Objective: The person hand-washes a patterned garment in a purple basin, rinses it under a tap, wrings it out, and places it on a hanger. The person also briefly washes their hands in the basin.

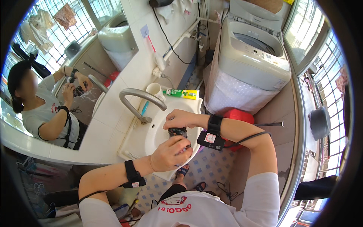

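Note:
Over the white washbasin, a dark, bunched-up cloth-like item is held between my two hands. My left hand grips its near end, with dark bits showing between the fingers. Curled over the far end is my right hand, which hides part of it. The item's exact kind is not clear. A curved metal faucet arches over the basin to the left of my right hand, and no water shows at its spout.
A white mug, a toothpaste tube and a blue-handled toothbrush are at the basin's back. A top-loading washing machine with its lid up stands beyond. A red plastic container sits below my right forearm. A mirror covers the left wall.

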Available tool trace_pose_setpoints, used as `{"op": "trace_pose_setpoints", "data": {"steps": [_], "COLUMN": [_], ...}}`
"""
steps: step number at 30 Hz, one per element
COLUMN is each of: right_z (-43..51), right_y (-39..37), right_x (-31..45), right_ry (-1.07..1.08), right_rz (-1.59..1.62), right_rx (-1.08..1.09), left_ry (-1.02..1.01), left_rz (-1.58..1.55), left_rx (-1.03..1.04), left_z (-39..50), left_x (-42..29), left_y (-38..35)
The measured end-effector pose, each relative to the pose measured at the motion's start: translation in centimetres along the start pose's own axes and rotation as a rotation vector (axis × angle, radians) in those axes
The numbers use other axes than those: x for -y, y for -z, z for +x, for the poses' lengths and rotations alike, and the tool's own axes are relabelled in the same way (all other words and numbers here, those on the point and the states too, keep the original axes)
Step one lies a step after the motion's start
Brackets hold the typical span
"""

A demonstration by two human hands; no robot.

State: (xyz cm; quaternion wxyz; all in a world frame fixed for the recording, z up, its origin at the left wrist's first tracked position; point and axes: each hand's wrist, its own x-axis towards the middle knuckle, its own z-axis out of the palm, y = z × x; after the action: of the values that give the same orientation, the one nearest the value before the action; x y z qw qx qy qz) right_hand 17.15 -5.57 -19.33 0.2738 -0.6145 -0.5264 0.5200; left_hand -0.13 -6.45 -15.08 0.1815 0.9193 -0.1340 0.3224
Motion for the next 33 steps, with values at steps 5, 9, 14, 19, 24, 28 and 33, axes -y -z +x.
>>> {"op": "trace_pose_setpoints", "data": {"steps": [5,9,14,19,24,28,33], "right_z": [3.1,4.1,2.1,-3.1,-7.0,-7.0,-6.7], "right_y": [-1.4,-2.2,-0.3,0.9,-1.9,-6.5,-10.0], "right_x": [-3.1,-5.6,-7.8,-9.0,-9.3,-8.4,-7.1], "right_ry": [0.098,0.012,-0.392,-0.148,0.172,0.151,0.01], "right_rz": [-0.515,-0.493,0.222,1.056,1.124,1.327,1.821], "right_rx": [-0.018,0.038,0.127,0.219,-0.232,-0.398,-0.313], "left_ry": [-0.023,0.004,0.5,1.272,1.515,1.543,1.406], "left_rz": [-0.111,-0.167,-0.45,-0.985,-1.643,-1.631,-0.784], "left_rx": [0.288,0.508,-0.061,-0.575,-0.868,-1.018,-1.192], "left_z": [-2.5,-3.3,-3.2,-4.1,-6.7,-7.1,-3.0], "left_x": [3.0,4.5,6.7,8.5,8.5,7.9,4.6], "left_y": [-3.3,-4.7,-4.0,-3.0,-4.4,-5.7,-4.9]}}
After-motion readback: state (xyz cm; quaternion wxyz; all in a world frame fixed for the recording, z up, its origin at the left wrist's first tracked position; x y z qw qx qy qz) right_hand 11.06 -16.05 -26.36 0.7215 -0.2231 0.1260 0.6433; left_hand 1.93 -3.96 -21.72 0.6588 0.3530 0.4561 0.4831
